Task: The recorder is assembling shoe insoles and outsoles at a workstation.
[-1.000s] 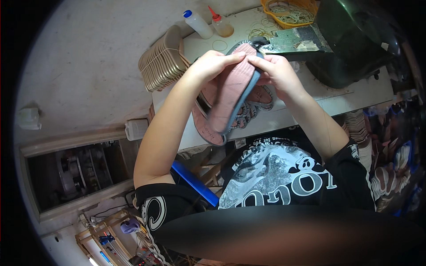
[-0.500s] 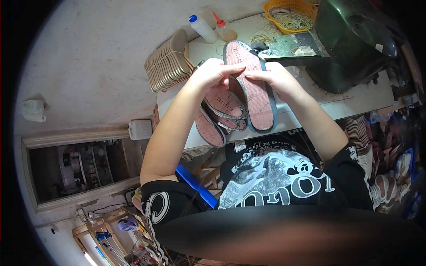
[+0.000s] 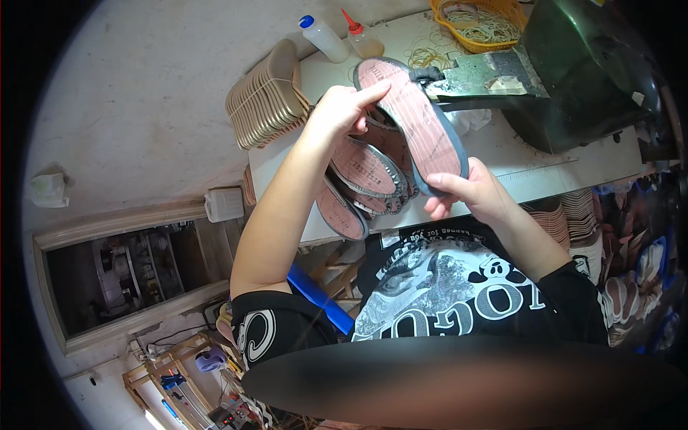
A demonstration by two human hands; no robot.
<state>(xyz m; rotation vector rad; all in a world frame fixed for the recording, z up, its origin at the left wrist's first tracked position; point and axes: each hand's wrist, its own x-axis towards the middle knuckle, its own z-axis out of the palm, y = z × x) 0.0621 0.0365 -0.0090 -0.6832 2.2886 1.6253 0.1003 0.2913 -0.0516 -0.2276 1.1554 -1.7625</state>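
Note:
Both my hands hold a shoe piece (image 3: 419, 118) with a pink insole board facing up and a dark grey edge, tilted over the table. My left hand (image 3: 342, 111) grips its far end, thumb lying across the pink board. At the near end my right hand (image 3: 473, 192) pinches it, thumb on top and fingers partly below. Beneath my left hand lie several similar pink-bottomed shoe pieces (image 3: 364, 168), heaped and overlapping on the white table. A narrow green machine arm (image 3: 487, 75) reaches in just right of the held piece's far end.
A stack of beige soles (image 3: 269, 97) stands at the table's left. Behind are a blue-capped bottle (image 3: 326, 39), a red-tipped bottle (image 3: 365, 43) and a yellow basket (image 3: 494, 44) of pale bands. A dark green machine body (image 3: 584, 79) fills the right.
My right hand has slid toward me, from the piece's middle to its near end. The piece has turned so its near end points further right. My left hand shifted slightly up along it.

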